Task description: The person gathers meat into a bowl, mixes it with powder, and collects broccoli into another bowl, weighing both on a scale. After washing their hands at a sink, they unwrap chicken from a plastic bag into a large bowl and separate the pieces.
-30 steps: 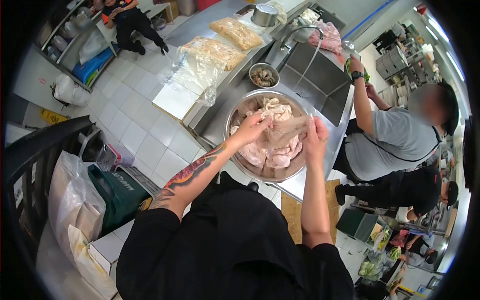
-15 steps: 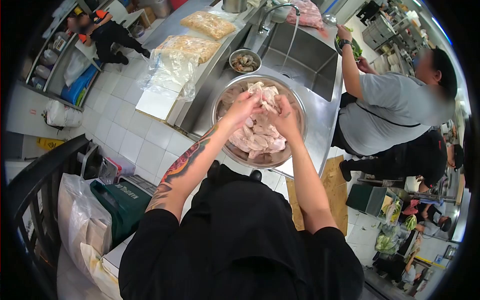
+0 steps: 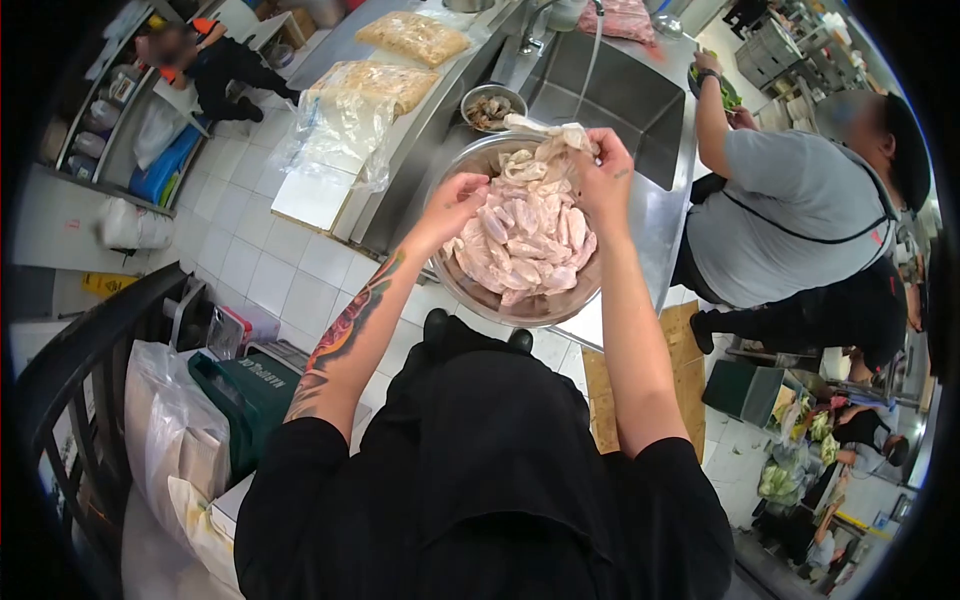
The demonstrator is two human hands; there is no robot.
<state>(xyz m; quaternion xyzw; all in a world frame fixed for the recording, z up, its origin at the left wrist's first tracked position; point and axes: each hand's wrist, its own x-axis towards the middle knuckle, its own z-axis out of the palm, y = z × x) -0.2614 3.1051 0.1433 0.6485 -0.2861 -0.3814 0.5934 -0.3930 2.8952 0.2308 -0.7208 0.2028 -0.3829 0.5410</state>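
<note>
A round metal bowl (image 3: 448, 272) heaped with raw chicken wings (image 3: 525, 235) stands at the sink's near edge. Over its far right side my right hand (image 3: 606, 175) grips a crumpled, translucent plastic bag (image 3: 562, 150), which droops toward the wings. At the bowl's left rim is my left hand (image 3: 455, 208), its fingers bent and a little apart, away from the bag. I see nothing held in it, though its fingertips are partly hidden. A small metal bowl (image 3: 493, 108) with what looks like shrimp stands just behind.
Water runs from a faucet (image 3: 532, 42) into the sink (image 3: 640, 110). Bagged food packs (image 3: 375, 85) lie on the left counter, with a pink bag (image 3: 617, 20) at the back. A co-worker in a grey shirt (image 3: 800, 200) stands close on the right, holding leafy greens (image 3: 728, 95).
My hands have moved apart: the left toward the bowl's left rim, the right up and right with the bag. More wings show in the bowl. My view has shifted slightly.
</note>
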